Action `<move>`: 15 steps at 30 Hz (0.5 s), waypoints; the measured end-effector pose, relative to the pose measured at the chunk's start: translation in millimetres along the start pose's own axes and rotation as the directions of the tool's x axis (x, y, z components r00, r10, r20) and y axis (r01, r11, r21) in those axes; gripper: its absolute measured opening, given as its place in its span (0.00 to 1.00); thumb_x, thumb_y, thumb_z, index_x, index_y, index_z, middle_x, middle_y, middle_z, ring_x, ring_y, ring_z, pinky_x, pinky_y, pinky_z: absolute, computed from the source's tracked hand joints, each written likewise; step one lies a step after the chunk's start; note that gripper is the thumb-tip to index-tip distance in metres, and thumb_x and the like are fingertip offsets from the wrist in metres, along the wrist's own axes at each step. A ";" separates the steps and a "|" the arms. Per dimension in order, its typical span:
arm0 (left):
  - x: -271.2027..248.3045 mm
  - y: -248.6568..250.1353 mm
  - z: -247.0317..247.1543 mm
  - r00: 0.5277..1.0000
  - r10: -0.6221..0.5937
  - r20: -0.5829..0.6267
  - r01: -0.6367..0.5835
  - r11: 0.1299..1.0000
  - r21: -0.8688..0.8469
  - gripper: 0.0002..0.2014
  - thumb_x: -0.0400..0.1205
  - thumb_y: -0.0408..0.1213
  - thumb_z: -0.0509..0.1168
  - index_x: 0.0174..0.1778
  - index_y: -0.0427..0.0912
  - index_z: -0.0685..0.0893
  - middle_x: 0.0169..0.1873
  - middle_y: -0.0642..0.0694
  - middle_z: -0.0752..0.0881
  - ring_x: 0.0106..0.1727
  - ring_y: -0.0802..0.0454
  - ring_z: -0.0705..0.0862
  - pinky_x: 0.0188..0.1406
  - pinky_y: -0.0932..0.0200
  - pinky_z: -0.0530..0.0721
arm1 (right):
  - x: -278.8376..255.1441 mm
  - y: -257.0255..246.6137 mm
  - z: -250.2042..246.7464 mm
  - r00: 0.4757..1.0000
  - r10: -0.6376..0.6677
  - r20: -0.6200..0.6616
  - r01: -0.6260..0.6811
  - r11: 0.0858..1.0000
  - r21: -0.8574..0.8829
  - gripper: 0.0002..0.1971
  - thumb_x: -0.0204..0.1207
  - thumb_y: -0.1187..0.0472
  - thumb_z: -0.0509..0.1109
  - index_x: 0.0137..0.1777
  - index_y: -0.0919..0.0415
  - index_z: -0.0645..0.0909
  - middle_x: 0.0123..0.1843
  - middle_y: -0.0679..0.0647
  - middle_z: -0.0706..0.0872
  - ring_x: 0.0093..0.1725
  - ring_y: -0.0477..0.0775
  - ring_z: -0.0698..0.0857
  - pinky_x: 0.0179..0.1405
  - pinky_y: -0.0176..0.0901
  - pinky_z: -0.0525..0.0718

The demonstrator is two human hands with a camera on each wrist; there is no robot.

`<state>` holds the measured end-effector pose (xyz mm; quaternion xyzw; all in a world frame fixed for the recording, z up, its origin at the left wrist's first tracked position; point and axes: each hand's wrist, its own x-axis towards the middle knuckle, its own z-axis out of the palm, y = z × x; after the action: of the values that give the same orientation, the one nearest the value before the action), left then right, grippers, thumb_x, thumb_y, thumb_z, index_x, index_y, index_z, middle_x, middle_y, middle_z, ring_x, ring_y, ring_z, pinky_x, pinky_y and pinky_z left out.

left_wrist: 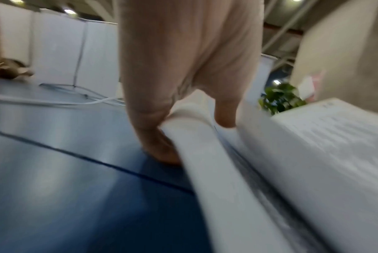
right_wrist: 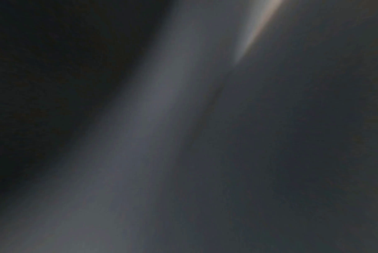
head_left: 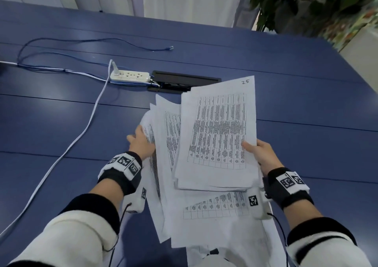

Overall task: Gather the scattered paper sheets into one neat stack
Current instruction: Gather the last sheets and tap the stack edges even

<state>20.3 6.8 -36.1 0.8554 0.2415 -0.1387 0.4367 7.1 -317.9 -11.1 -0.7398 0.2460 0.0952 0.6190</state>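
A blue table [head_left: 266,66] fills most of the head view. On it lies a white power strip [head_left: 129,76] with one white plug in its left end. A white cable [head_left: 90,121] runs from there to the near left edge. A thin blue cable [head_left: 98,40] loops farther back. Just right of the strip is a black cable hatch [head_left: 185,79]. A green plant [head_left: 302,3] stands behind the table's far right corner.

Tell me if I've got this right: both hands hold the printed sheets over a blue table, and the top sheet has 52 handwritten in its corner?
Nearly. The number on the top sheet is 25, not 52, as the head view shows. The left hand and right hand do hold sheets over the blue table.
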 end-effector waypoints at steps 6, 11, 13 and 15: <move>-2.9 -12.5 -3.0 0.991 -0.136 0.014 0.127 0.874 -0.468 0.44 0.80 0.56 0.61 0.81 0.42 0.41 0.77 0.44 0.64 0.75 0.41 0.69 0.75 0.43 0.68 | 2.4 -1.9 -3.4 1.000 0.006 0.013 -0.007 0.995 0.098 0.15 0.79 0.67 0.66 0.65 0.68 0.79 0.56 0.62 0.86 0.54 0.63 0.86 0.63 0.60 0.81; -14.1 17.9 25.1 0.991 0.091 0.102 -0.050 0.935 -0.350 0.36 0.82 0.27 0.61 0.80 0.34 0.45 0.69 0.42 0.72 0.70 0.46 0.73 0.72 0.56 0.68 | -0.5 -6.2 13.2 0.998 0.008 0.058 -0.017 0.988 0.156 0.16 0.79 0.69 0.65 0.66 0.71 0.78 0.55 0.63 0.86 0.49 0.58 0.86 0.62 0.58 0.80; -9.3 15.9 17.7 0.994 0.093 0.054 -0.070 0.938 -0.339 0.34 0.79 0.24 0.63 0.78 0.33 0.54 0.64 0.45 0.75 0.65 0.46 0.77 0.66 0.55 0.73 | 0.5 -8.3 4.5 0.998 0.011 0.061 -0.022 0.984 0.177 0.16 0.79 0.68 0.66 0.66 0.70 0.78 0.60 0.62 0.85 0.51 0.58 0.86 0.58 0.55 0.83; -3.6 9.9 3.4 0.994 0.104 0.034 -0.088 0.945 -0.315 0.29 0.78 0.24 0.65 0.74 0.33 0.63 0.67 0.38 0.78 0.62 0.43 0.79 0.65 0.49 0.77 | -0.2 -8.6 -8.0 0.998 0.017 0.056 -0.029 0.975 0.219 0.15 0.80 0.67 0.65 0.66 0.68 0.78 0.60 0.60 0.84 0.50 0.55 0.86 0.49 0.46 0.86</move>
<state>22.5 -1.9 -29.7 0.7823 0.2074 -0.0986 0.5791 9.8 -324.6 -1.7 -0.6612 0.2470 0.0943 0.7021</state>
